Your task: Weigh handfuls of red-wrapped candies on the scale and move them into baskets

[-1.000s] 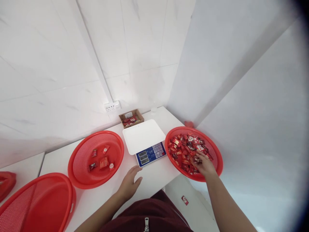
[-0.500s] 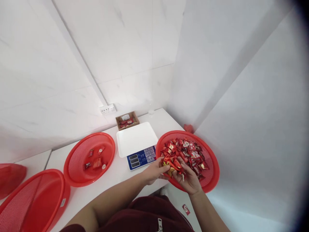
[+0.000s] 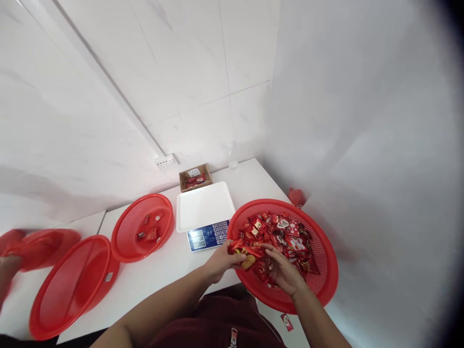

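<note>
My left hand (image 3: pixel 222 262) is closed on several red and yellow wrapped packets (image 3: pixel 248 260) over the near left part of a red mesh basket (image 3: pixel 328 263). Just right of it, my right hand (image 3: pixel 284 271) has its fingers curled over the pile, touching red packets; what they grip, if anything, is partly hidden. Many red wrapped packets (image 3: pixel 295 242) fill the basket's middle. A white-topped scale (image 3: pixel 205 207) with a blue keypad stands to the left of the basket.
Left of the scale are a red basket (image 3: pixel 123 241) with a few packets and another red basket (image 3: pixel 39 309). Another person's hand (image 3: pixel 9 270) touches a red bag (image 3: pixel 45 244). A cardboard box (image 3: pixel 184 186) stands behind the scale. One packet (image 3: pixel 286 322) lies below the table.
The view has shifted. My hands have moved apart, the left keeping packets while the right reaches lower over the pile. The scale's display has lit up. Another person's hand has appeared at the left.
</note>
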Demonstrator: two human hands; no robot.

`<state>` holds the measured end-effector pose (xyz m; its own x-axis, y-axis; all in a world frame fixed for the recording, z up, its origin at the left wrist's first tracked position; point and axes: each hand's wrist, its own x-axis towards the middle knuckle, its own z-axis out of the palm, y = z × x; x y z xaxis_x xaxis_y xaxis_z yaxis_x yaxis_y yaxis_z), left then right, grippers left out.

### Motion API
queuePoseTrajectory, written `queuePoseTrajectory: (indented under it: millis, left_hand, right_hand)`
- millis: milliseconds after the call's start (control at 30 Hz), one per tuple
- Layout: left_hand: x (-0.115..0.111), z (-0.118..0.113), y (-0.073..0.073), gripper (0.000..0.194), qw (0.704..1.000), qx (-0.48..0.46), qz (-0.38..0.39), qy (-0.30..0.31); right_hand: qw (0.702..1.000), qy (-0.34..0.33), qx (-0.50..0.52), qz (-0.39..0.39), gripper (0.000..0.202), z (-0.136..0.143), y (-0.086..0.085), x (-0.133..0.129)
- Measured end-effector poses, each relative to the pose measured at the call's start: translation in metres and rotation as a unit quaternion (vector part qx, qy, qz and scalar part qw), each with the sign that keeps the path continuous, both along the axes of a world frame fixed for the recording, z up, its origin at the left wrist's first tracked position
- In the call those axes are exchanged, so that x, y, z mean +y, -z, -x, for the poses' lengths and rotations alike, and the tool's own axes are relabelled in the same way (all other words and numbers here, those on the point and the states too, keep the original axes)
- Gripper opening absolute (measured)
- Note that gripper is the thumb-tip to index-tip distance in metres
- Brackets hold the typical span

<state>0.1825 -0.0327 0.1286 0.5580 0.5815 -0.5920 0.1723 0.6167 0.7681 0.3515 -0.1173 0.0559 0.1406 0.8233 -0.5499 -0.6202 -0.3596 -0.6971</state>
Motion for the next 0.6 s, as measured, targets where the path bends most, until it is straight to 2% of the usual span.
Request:
queuePoseTrajectory:
  millis: [67,167,267,433,533,600]
  left_hand:
    - [0.005,0.007,-0.004,0.052,1.000,-0.010,0.004,-0.006]
    - [0.012,0.019,-0.010,0.047,0.999,-0.005,0.016,-0.030]
    - [0.016,0.034,-0.014,0.042,0.996,-0.008,0.046,-0.070]
    - [0.024,0.069,-0.015,0.037,0.990,-0.056,0.076,-0.105]
    - [0.031,0.096,-0.016,0.037,0.987,-0.088,0.082,-0.107]
    - [0.037,0.118,-0.017,0.038,0.985,-0.111,0.081,-0.103]
  right_hand:
    - [0.994,-0.013,-0.104,0.016,0.029,-0.004,0.011,0.007]
    - [0.980,-0.042,-0.193,0.030,0.031,-0.009,0.028,0.016]
    - [0.952,-0.097,-0.288,0.025,0.034,-0.006,0.041,0.024]
    - [0.882,-0.203,-0.424,0.033,0.043,0.023,0.061,0.029]
    - [0.846,-0.217,-0.484,0.062,0.043,0.042,0.068,0.035]
    - [0.834,-0.205,-0.507,0.075,0.037,0.050,0.069,0.041]
